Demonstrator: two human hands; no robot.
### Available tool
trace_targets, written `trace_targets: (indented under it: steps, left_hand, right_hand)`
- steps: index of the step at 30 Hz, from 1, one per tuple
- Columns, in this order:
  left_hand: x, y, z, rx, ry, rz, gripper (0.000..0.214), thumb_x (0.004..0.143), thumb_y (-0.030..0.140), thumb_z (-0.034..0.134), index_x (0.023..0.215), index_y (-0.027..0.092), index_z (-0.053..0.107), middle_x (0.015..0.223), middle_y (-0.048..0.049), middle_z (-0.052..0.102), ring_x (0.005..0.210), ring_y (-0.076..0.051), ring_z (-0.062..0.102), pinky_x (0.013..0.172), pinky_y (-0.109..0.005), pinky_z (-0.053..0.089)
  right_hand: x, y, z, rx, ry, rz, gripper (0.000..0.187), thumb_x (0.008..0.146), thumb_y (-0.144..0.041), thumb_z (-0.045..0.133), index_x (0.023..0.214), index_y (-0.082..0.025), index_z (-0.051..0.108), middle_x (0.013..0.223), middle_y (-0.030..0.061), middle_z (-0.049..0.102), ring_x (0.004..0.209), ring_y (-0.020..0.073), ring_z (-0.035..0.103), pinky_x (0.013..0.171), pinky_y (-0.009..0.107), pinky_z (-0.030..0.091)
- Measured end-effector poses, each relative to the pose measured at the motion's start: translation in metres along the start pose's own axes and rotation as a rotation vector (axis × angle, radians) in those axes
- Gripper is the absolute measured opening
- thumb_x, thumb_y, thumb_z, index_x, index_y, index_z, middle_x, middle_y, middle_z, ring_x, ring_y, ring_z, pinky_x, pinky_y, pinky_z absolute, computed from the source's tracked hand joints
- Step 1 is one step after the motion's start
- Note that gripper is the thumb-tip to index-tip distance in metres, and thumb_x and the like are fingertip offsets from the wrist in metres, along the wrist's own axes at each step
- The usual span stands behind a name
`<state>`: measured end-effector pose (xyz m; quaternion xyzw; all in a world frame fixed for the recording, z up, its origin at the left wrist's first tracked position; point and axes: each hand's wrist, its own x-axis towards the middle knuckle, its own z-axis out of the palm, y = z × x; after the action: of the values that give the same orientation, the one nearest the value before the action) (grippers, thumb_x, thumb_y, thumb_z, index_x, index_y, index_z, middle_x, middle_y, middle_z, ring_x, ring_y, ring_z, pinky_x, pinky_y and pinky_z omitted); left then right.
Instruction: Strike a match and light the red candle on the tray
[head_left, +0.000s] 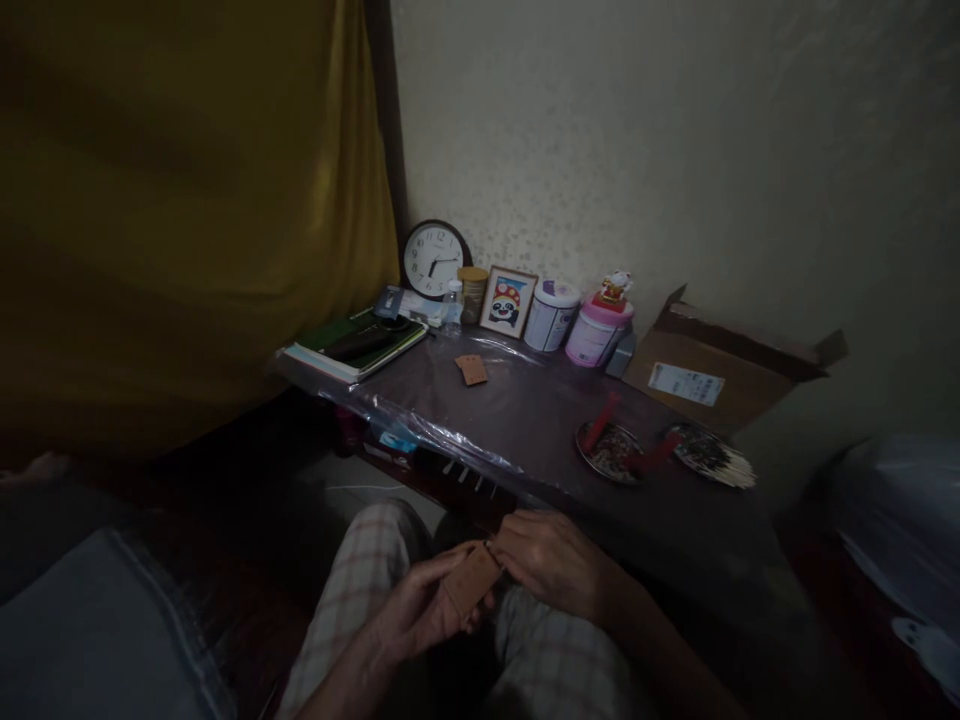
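A small brown rectangular piece (474, 578), like card or leather with small dots or holes, is held above my lap. My left hand (424, 615) supports it from below and the side, fingers closed around it. At the piece's upper right corner, the fingers of my right hand (551, 560) are pinched together. Whatever sits between those fingertips is too dark and small to make out. Similar brown pieces (472, 369) lie overlapping on the table, beyond my hands.
The plastic-covered table (525, 410) carries two round dishes (611, 455) of small bits, with red pieces in them. Behind stand a clock (435, 258), a framed panda picture (508, 302), tubs (553, 315) and a cardboard box (720, 350). Books (356, 345) lie at left.
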<state>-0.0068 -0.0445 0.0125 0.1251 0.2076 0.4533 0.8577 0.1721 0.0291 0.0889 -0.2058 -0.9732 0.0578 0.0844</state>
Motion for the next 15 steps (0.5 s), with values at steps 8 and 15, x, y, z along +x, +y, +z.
trace_targets:
  steps: [8,15]
  left_hand:
    - [0.002,-0.005,-0.008,-0.042,-0.019,-0.053,0.026,0.086,0.028,0.048,0.097,0.012,0.065,0.073,-0.0121,0.073,0.057,-0.017,0.066,0.052,-0.023,0.047]
    - [0.005,-0.005,-0.012,-0.072,-0.045,-0.038,0.03,0.086,0.024,0.047,0.111,0.017,0.061,0.082,-0.0099,0.072,0.068,-0.019,0.068,0.054,-0.023,0.048]
  right_hand:
    - [0.004,-0.003,-0.004,-0.01,-0.056,0.002,0.009,0.086,-0.017,0.049,0.083,-0.02,0.056,0.079,0.0029,0.061,0.074,0.0157,0.056,0.068,0.026,0.042]
    - [0.001,0.0,-0.003,-0.03,-0.09,0.016,0.011,0.087,-0.018,0.045,0.088,-0.02,0.055,0.082,0.0049,0.061,0.075,0.0175,0.056,0.069,0.029,0.043]
